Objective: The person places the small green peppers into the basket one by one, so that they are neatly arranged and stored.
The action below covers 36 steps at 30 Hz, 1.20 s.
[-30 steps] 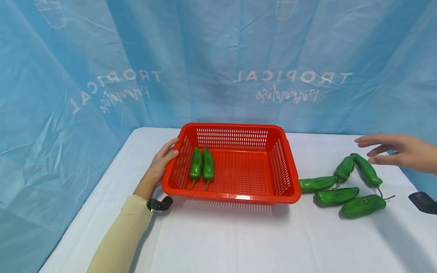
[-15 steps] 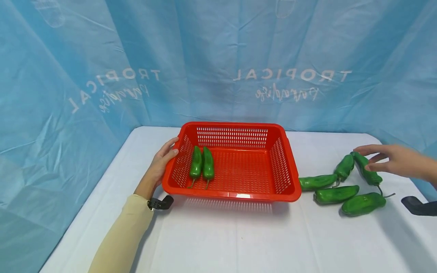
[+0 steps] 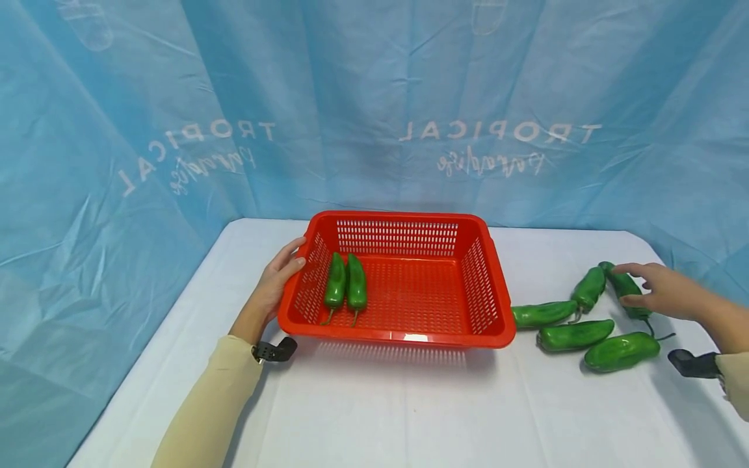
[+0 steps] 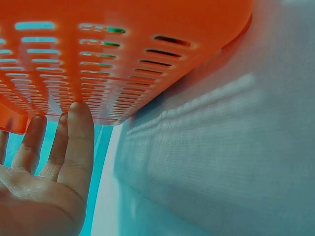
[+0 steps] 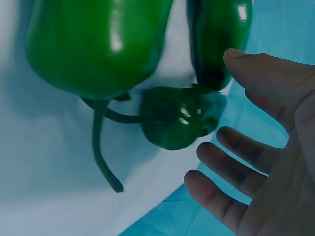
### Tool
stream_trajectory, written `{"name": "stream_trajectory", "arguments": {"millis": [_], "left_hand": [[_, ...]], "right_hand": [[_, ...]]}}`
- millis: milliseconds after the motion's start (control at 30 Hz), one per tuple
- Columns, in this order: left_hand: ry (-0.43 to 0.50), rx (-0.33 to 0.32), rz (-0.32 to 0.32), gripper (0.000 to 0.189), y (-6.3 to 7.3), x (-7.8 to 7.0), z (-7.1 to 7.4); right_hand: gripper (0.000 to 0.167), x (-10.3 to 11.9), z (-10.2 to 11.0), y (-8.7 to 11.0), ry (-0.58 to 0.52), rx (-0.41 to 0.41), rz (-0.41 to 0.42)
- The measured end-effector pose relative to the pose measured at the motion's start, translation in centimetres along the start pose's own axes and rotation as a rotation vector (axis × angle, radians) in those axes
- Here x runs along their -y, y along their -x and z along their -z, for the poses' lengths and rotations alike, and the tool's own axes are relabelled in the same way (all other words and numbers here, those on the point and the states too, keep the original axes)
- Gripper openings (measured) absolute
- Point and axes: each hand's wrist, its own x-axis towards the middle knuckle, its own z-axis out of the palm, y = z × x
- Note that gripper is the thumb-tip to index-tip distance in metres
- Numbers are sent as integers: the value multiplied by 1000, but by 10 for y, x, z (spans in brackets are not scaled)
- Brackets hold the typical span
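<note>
A red plastic basket (image 3: pixel 404 336) stands on the white-covered table, with two green chili peppers (image 3: pixel 356 286) lying side by side at its left end. My left hand (image 3: pixel 277 281) rests at the basket's left side, thumb and forefinger at the rim. In the left wrist view, the other fingers (image 4: pixel 79 147) are fairly straight against the slotted outer wall. At the right, my right hand (image 3: pixel 667 290) hovers over the rightmost green chili pepper (image 3: pixel 623 286) and partly covers it. In the right wrist view, its fingers are spread beside the pepper (image 5: pixel 170 120), holding nothing.
More loose green chili peppers lie between the basket and my right hand: one against the basket's side (image 3: pixel 541 314), one behind (image 3: pixel 588 289), and two nearer (image 3: pixel 576 335). A blue curtain (image 3: pixel 363 97) hangs along the back and left.
My right hand has moved down and slightly toward the near side over the rightmost pepper, and its sleeve has come into view. The left hand and basket stay where they were.
</note>
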Motion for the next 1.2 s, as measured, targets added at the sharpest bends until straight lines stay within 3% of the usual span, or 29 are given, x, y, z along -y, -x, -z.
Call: {"name": "stream_trajectory", "arguments": {"millis": [333, 533, 1200], "left_hand": [[9, -7, 25, 56, 3, 7, -3], [5, 3, 3, 56, -1, 6, -1], [6, 2, 22, 56, -3, 8, -3]], "right_hand": [[59, -11, -12, 0, 3, 35, -46], [54, -13, -13, -3, -12, 19, -44], [47, -15, -12, -3, -77, 48, -82]]}}
